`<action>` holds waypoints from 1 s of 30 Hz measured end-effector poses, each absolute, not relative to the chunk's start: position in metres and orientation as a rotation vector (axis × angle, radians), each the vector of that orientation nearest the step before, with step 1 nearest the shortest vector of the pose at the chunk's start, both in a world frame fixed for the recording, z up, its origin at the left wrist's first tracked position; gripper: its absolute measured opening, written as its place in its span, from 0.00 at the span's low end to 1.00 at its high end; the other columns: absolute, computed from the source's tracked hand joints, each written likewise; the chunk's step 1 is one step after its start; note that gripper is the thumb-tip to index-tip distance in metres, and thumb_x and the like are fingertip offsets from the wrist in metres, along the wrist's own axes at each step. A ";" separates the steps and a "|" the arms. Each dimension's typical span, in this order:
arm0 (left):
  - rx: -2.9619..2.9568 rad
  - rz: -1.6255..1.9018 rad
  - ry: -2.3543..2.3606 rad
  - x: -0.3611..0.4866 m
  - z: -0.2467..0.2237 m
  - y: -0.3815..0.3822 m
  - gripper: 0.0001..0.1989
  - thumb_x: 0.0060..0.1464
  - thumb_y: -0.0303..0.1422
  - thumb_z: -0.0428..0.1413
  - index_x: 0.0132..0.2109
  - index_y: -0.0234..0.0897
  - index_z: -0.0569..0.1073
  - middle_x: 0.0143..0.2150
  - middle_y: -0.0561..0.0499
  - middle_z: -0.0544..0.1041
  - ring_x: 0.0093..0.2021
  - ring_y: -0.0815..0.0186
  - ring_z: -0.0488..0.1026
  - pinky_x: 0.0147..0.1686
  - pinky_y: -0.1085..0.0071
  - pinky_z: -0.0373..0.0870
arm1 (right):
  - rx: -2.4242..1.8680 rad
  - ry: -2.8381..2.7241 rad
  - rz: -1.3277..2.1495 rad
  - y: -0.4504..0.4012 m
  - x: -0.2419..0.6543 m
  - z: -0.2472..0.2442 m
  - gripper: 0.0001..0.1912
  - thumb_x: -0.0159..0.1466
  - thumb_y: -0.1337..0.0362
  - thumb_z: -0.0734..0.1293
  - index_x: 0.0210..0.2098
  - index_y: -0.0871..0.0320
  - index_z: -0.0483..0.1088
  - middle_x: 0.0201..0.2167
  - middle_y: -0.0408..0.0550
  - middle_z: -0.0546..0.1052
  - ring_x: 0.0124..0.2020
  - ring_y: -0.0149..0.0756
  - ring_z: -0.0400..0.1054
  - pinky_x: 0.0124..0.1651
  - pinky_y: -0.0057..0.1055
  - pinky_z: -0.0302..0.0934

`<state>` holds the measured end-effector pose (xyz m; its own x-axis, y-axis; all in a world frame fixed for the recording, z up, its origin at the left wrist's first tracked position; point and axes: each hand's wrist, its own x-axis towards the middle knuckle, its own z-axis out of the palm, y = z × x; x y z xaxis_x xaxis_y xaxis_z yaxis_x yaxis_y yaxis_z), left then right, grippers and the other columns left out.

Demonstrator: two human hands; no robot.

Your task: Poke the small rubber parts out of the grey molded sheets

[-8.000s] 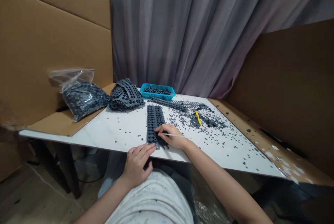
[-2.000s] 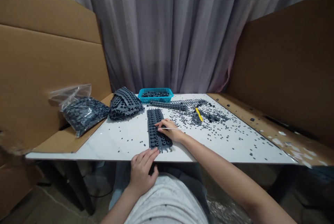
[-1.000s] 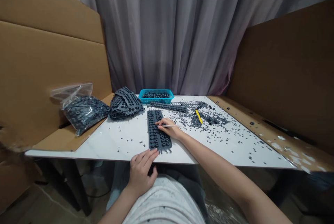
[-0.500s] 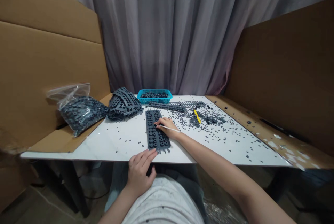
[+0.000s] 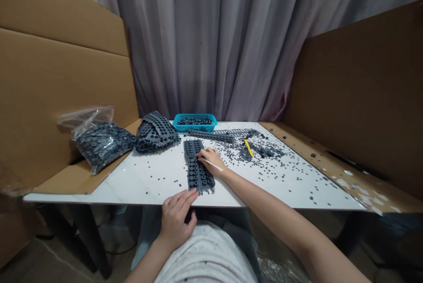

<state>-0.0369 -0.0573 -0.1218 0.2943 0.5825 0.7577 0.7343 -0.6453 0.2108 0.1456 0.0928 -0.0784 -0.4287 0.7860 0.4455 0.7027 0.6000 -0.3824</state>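
A dark rubber sheet (image 5: 194, 173) with rows of ring-shaped parts lies lengthwise near the table's front edge. Over its right side, my right hand (image 5: 211, 160) is closed around a thin white stick (image 5: 212, 165), its fingertips at the middle of the sheet. My left hand (image 5: 179, 213) rests at the table edge, fingers spread a little and fingertips at the sheet's near end; it holds nothing.
Behind are a blue basket (image 5: 194, 127) of dark parts, a pile of perforated sheets (image 5: 157, 131) and a rolled strip (image 5: 211, 136). A filled plastic bag (image 5: 102, 144) lies left. Small dark bits surround a yellow tool (image 5: 248, 147) at right. Cardboard walls (image 5: 62, 67) flank the table.
My right hand has shifted slightly over the sheet, and the white stick slants down more steeply. The sheet's left edge looks bent inward near the fingertips. My left hand has hardly moved.
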 end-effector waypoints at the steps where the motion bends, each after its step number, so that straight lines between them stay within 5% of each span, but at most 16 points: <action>1: -2.380 -1.272 -1.226 -0.037 -0.122 -0.057 0.20 0.49 0.26 0.50 0.50 0.42 0.73 0.50 0.53 0.78 0.47 0.59 0.73 0.45 0.63 0.58 | -1.173 -2.232 0.176 0.093 0.146 -0.079 0.03 0.65 0.68 0.63 0.37 0.55 0.67 0.42 0.45 0.77 0.47 0.43 0.64 0.50 0.41 0.49; 20: -2.526 -1.062 -1.251 -0.043 -0.119 -0.061 0.25 0.49 0.25 0.51 0.56 0.40 0.67 0.55 0.49 0.73 0.53 0.56 0.67 0.49 0.60 0.55 | -1.062 -1.969 0.377 0.093 0.152 -0.079 0.01 0.62 0.66 0.63 0.33 0.56 0.67 0.40 0.47 0.76 0.44 0.40 0.64 0.49 0.39 0.54; 30: -2.600 -1.085 -1.320 -0.042 -0.098 -0.067 0.19 0.50 0.27 0.51 0.51 0.39 0.70 0.52 0.45 0.74 0.53 0.53 0.65 0.52 0.55 0.56 | -1.035 -1.765 0.732 0.112 0.149 -0.070 0.07 0.56 0.60 0.67 0.29 0.57 0.70 0.21 0.41 0.73 0.22 0.31 0.66 0.26 0.27 0.59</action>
<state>-0.0424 -0.0670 -0.0975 0.3969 0.6985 0.5954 0.7197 -0.6395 0.2704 0.1492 0.1119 -0.0705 -0.2110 0.8836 0.4181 0.3280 0.4669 -0.8212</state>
